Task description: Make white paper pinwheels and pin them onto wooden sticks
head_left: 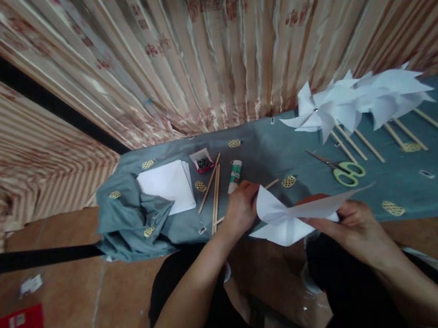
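Observation:
A white paper pinwheel (285,220) with curled blades is pinched in my right hand (353,225), its thumb on the paper and the other fingers partly behind it. My left hand (245,204) is closed beside the pinwheel's left blade. A thin wooden stick (271,183) shows on both sides of that hand, seemingly gripped in it; the fingertips are partly hidden. Just beyond the left hand lies a green and white glue stick (235,176). More wooden sticks (216,198) lie left of it, near a small open box of dark pins (203,161).
A stack of white paper squares (168,186) lies on the left of the cloth-covered table (258,149). Green-handled scissors (346,172) rest to the right. Several pinwheels on sticks (363,98) lie overlapping at the back right. A pleated curtain (216,47) hangs behind the table.

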{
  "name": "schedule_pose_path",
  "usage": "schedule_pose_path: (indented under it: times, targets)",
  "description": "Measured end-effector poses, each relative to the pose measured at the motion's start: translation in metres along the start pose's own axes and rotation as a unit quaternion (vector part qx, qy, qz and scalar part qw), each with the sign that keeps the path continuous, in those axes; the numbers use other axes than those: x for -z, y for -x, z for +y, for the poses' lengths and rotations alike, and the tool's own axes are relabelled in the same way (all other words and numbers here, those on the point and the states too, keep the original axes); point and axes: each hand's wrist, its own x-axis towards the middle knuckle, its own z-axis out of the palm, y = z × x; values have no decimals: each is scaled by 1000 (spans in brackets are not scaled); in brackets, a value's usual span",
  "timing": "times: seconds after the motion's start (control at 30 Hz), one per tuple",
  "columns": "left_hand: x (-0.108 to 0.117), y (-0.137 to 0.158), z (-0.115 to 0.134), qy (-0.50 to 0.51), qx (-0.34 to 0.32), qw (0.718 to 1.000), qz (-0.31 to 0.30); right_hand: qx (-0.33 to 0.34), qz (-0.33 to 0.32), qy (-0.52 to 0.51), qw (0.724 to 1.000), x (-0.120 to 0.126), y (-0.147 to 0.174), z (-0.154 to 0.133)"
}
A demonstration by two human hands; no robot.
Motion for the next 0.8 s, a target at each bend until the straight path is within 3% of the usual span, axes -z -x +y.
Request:
schedule_pose_path:
  times: [0.2,0.4,0.67,0.8]
  targets:
    - [-7,-3,4,84,15,996,-15,73,17,70,995,8,3,11]
    - [-17,-3,3,136,43,989,-37,182,-5,179,967,11,0,10]
    - [-26,-1,-1,162,63,984,-49,216,-19,225,950,10,-3,1]
    - [-28,-3,-4,242,94,965,-30,214,-30,203,955,12,-2,3]
